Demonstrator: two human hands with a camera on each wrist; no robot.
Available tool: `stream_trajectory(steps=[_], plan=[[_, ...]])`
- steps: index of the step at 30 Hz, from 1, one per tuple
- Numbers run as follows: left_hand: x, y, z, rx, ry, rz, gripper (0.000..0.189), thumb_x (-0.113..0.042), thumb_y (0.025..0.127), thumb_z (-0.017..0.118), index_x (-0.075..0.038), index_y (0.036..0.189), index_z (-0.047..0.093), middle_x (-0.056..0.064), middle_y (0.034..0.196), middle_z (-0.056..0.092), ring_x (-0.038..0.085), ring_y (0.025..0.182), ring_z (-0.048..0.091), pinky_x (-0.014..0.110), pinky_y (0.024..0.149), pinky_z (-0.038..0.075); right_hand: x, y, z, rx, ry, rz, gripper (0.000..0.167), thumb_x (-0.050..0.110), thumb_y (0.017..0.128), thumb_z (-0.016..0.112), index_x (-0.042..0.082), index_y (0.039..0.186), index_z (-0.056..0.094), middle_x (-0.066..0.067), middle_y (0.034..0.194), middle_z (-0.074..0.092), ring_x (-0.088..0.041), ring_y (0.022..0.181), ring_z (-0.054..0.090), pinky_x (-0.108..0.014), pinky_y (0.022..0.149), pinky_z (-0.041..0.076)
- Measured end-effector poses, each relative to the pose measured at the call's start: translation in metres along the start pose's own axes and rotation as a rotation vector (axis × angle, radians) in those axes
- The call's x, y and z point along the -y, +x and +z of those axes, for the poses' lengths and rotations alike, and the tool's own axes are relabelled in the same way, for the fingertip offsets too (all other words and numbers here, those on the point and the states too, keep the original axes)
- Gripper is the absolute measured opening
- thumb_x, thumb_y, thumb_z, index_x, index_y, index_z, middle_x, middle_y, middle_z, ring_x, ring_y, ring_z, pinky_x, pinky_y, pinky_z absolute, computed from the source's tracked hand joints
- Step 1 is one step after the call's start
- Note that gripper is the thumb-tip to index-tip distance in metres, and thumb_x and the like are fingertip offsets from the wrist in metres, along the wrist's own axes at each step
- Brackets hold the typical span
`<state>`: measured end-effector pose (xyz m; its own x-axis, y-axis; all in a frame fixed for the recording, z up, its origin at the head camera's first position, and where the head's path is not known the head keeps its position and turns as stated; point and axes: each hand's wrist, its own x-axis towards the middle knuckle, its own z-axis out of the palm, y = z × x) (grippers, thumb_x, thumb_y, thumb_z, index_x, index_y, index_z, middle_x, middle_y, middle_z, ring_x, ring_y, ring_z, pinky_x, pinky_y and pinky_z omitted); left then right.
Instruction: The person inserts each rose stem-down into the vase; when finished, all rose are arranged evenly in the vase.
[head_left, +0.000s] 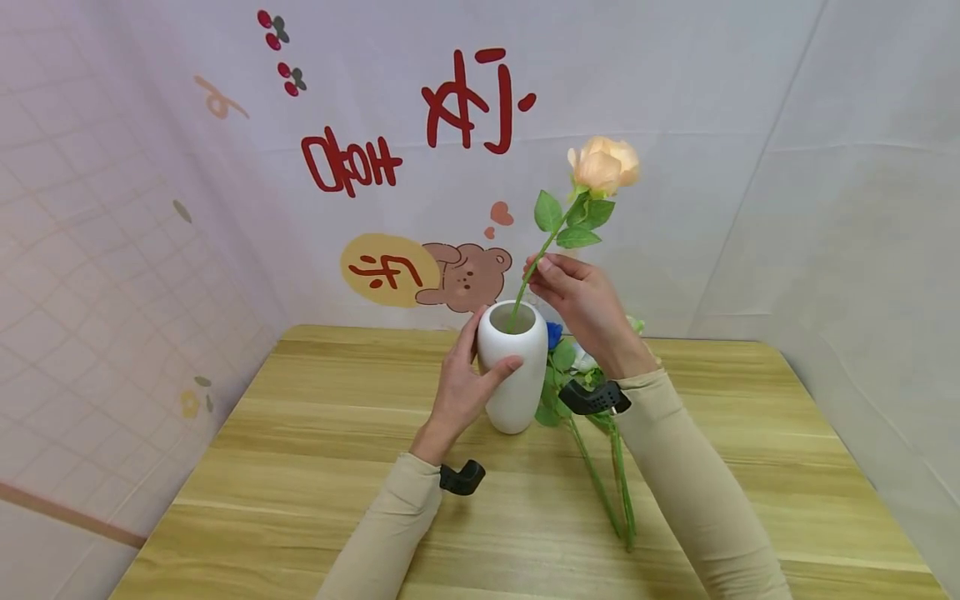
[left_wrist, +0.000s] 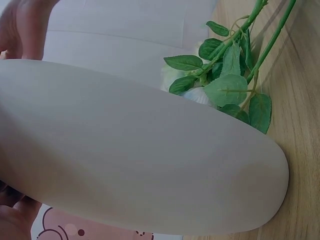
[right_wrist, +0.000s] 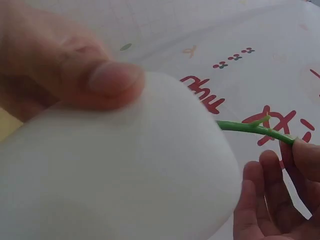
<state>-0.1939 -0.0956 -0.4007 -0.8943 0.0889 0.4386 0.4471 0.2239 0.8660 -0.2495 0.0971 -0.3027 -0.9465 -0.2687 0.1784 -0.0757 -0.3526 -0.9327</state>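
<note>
A white vase [head_left: 516, 379] stands upright on the wooden table, and my left hand [head_left: 463, 379] grips it around its upper body, thumb across the near side. Above the vase my right hand [head_left: 581, 300] pinches the green stem of a peach rose [head_left: 604, 165] between thumb and fingers. The rose leans up to the right, its lower stem end inside the vase mouth and hidden there. In the right wrist view the stem [right_wrist: 240, 126] passes from behind the vase rim to the pinching fingertips [right_wrist: 306, 157].
Right of the vase lie several more flowers, among them a blue one [head_left: 554, 335] and a white one [head_left: 582, 358], their stems [head_left: 592, 475] pointing toward the near side of the table [head_left: 337, 417]. Behind the table hangs a printed white wall cloth [head_left: 660, 83].
</note>
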Motion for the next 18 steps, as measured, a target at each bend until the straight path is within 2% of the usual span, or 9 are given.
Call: stream_trajectory(steps=[4,9,14,18], plan=[[0.000,0.000,0.000,0.001,-0.010,0.001,0.096,-0.060,0.090,0.074,-0.014,0.163,0.031,0.010,0.153,0.050,0.025,0.140,0.051,0.047,0.115,0.041,-0.011,-0.002,-0.004,0.035,-0.050,0.030,0.022,0.017,0.108,0.058,0.000,0.119,0.067,-0.007,0.116,0.067,-0.025,0.125,0.060,-0.037,0.114,0.043],[0.000,0.000,0.000,0.007,-0.023,0.002,0.095,-0.056,0.091,0.075,-0.012,0.163,0.031,0.011,0.153,0.050,0.026,0.140,0.051,0.048,0.115,0.040,-0.025,-0.005,-0.006,0.037,-0.126,0.046,0.030,0.019,0.109,0.055,-0.004,0.126,0.065,-0.013,0.125,0.065,-0.031,0.134,0.055,-0.034,0.111,0.045],[-0.002,-0.001,-0.001,0.001,-0.014,-0.004,0.097,-0.059,0.090,0.074,-0.010,0.163,0.031,0.010,0.154,0.049,0.025,0.140,0.051,0.048,0.115,0.040,-0.035,-0.009,-0.005,0.004,-0.174,0.054,0.039,0.022,0.110,0.054,-0.007,0.135,0.062,-0.019,0.137,0.060,-0.025,0.131,0.057,-0.032,0.108,0.048],[-0.002,-0.003,-0.001,0.004,-0.007,-0.009,0.096,-0.058,0.090,0.075,-0.011,0.163,0.032,0.010,0.154,0.049,0.025,0.140,0.050,0.047,0.115,0.040,-0.040,-0.014,-0.004,-0.018,-0.211,0.046,0.043,0.024,0.110,0.054,-0.006,0.140,0.059,-0.016,0.140,0.060,-0.022,0.134,0.055,-0.031,0.110,0.046]])
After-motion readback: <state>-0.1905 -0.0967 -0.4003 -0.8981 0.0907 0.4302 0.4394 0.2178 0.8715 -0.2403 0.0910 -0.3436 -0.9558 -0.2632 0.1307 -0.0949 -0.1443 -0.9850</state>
